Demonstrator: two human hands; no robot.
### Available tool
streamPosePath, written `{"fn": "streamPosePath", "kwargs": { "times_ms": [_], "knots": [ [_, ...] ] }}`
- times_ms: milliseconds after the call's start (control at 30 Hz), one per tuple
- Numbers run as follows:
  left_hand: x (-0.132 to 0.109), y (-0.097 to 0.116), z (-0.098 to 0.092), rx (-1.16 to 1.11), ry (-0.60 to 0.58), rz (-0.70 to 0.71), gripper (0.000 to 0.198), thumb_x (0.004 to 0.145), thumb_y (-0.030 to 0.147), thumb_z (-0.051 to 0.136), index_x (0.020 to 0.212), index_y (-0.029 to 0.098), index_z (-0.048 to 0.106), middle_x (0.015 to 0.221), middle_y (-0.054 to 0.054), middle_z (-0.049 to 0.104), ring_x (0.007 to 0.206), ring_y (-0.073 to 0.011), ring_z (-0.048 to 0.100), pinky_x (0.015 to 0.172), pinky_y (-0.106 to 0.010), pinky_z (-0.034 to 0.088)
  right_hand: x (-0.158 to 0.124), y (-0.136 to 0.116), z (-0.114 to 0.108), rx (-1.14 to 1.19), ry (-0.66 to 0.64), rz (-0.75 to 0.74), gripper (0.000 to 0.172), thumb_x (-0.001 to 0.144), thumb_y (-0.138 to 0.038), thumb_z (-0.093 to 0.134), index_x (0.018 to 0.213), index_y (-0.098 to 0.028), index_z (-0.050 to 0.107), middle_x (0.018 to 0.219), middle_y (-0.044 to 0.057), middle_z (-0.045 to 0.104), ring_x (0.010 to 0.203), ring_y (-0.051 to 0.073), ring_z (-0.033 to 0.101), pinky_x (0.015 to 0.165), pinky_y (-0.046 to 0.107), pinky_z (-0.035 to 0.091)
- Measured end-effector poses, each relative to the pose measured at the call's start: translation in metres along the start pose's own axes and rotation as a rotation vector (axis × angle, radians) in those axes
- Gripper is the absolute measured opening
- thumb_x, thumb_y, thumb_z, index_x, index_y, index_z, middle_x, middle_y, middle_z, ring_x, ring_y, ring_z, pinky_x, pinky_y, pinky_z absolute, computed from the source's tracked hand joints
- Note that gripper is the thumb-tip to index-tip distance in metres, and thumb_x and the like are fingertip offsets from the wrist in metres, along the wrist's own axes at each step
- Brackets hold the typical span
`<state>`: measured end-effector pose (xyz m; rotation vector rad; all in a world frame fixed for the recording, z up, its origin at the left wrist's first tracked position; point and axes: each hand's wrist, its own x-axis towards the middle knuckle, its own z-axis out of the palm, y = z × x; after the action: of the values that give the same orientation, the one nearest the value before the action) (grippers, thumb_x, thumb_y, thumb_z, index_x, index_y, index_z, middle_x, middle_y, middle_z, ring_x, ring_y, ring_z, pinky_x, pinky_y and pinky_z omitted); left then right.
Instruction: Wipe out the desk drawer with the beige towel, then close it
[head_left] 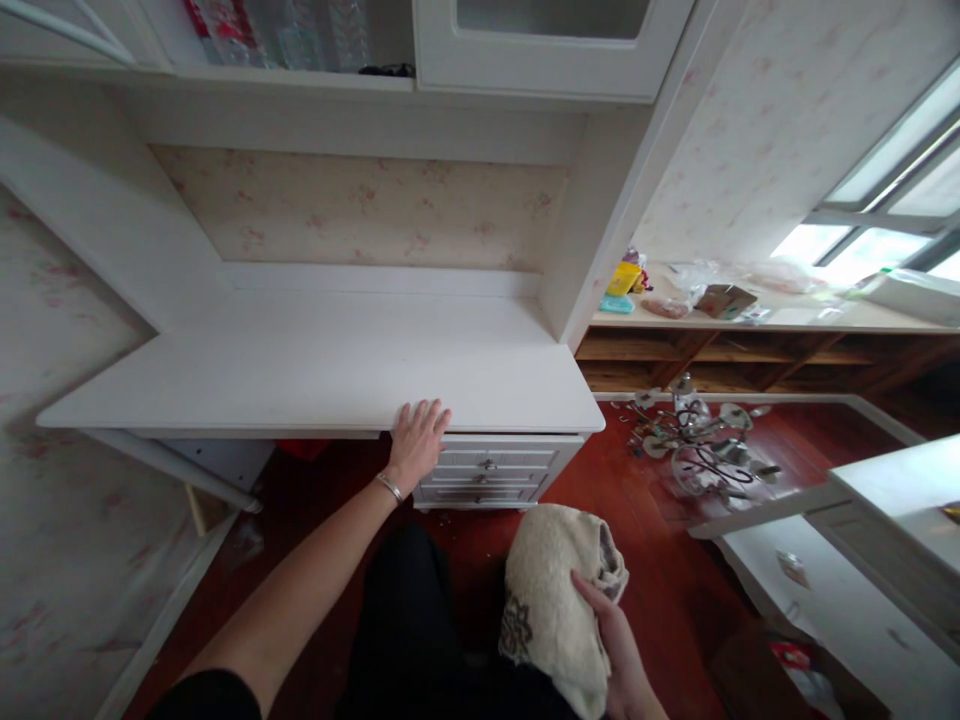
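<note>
My left hand (pixel 418 440) lies on the front edge of the white desk (pixel 300 360), its fingers resting on the desktop and slightly apart, with nothing in it. A bracelet circles that wrist. At the lower middle right, my right hand (pixel 611 640) grips a folded beige cloth (pixel 551 580) with a dark flower pattern, held low beside my dark-clothed legs. The thumb lies over the cloth; the other fingers are mostly hidden. Below the desktop, just right of my left hand, is a white drawer unit (pixel 487 470).
An open cabinet shelf (pixel 300 72) with clear bottles hangs above the desk. On the red floor at right lies a metal chandelier (pixel 697 440). Bags and a box (pixel 724 300) sit on the window ledge; white furniture (pixel 810 590) stands at lower right.
</note>
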<state>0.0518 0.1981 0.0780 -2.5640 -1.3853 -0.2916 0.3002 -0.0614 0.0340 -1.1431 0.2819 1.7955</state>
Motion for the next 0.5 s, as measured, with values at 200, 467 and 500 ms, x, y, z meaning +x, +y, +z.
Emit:
{"fn": "streamPosePath", "kwargs": {
  "times_ms": [200, 467, 500],
  "knots": [
    [0.023, -0.013, 0.013, -0.034, -0.032, 0.08, 0.054, 0.085, 0.024, 0.056, 0.137, 0.025, 0.044, 0.13, -0.011, 0.049, 0.116, -0.0278, 0.043, 0.102, -0.044, 0.031, 0.057, -0.032, 0.011, 0.128, 0.063, -0.226, 0.05, 0.075, -0.033, 0.072, 0.12, -0.017, 0.058, 0.099, 0.009, 0.073, 0.096, 0.028, 0.068, 0.089, 0.045, 0.054],
    [0.046, -0.05, 0.014, -0.15, -0.15, 0.161, 0.065, 0.08, 0.06, 0.06, 0.136, 0.029, 0.047, 0.134, -0.008, 0.048, 0.116, -0.0252, 0.046, 0.102, -0.037, 0.034, 0.146, -0.075, 0.033, -0.028, 0.195, -0.431, 0.023, 0.079, -0.033, 0.054, 0.098, -0.021, 0.06, 0.091, 0.006, 0.072, 0.095, 0.028, 0.068, 0.086, 0.053, 0.052],
    [0.047, -0.06, 0.014, -0.164, -0.151, 0.151, 0.063, 0.082, 0.063, 0.054, 0.135, 0.029, 0.049, 0.137, -0.008, 0.045, 0.12, -0.0251, 0.044, 0.104, -0.037, 0.033, 0.157, -0.08, 0.037, -0.084, 0.193, -0.474, 0.022, 0.079, -0.034, 0.053, 0.097, -0.022, 0.058, 0.091, 0.006, 0.072, 0.093, 0.027, 0.068, 0.085, 0.053, 0.052]
  ]
}}
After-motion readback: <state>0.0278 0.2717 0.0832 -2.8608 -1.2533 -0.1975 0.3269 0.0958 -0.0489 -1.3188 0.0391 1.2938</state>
